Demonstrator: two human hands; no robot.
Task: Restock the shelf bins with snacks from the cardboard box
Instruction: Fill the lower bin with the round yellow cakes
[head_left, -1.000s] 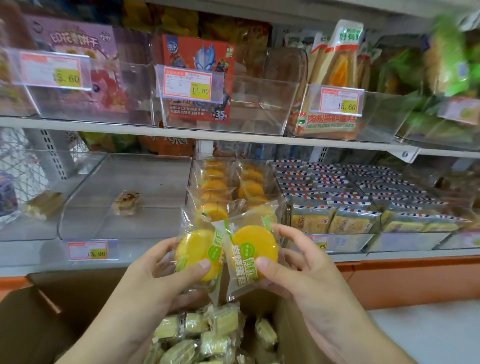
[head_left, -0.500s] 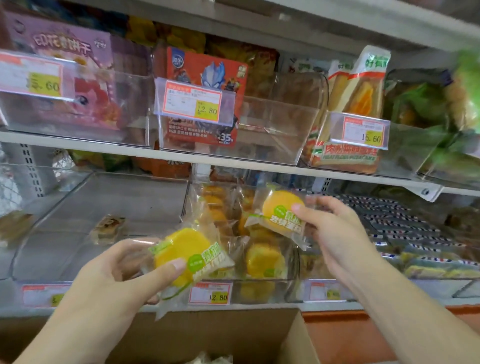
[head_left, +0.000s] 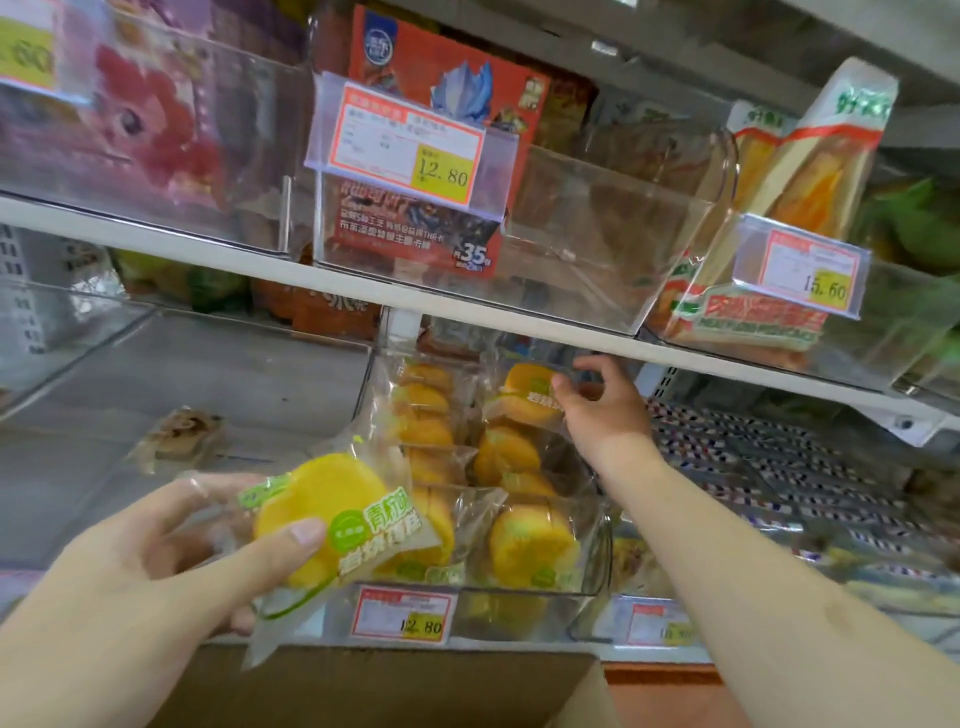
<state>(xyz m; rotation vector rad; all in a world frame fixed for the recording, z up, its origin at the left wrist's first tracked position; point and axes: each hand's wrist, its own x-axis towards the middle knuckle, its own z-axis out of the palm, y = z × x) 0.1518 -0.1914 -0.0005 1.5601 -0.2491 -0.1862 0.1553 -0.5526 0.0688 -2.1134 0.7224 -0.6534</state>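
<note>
My left hand (head_left: 156, 561) grips a wrapped yellow cake (head_left: 332, 514) with green lettering, held in front of the lower shelf. My right hand (head_left: 597, 400) reaches deep into the clear bin (head_left: 592, 551) of yellow cakes and pinches a second wrapped cake (head_left: 524, 397) at the back of its right row. Several more yellow cakes fill that bin in two rows. The rim of the cardboard box (head_left: 405, 680) runs along the bottom of the view; its contents are hidden.
Left of the cake bin, a clear bin (head_left: 130, 395) holds one brown snack (head_left: 182, 431). Striped packets (head_left: 779, 467) fill the bins to the right. The upper shelf (head_left: 467, 306) carries clear bins with a red box (head_left: 441, 171) and sandwich packs (head_left: 800, 171). A price tag (head_left: 402, 613) marks the cake bin.
My right hand has carried its cake away from my left hand, up and back into the bin. My left hand has stayed low with its cake. The view has tilted up from the box.
</note>
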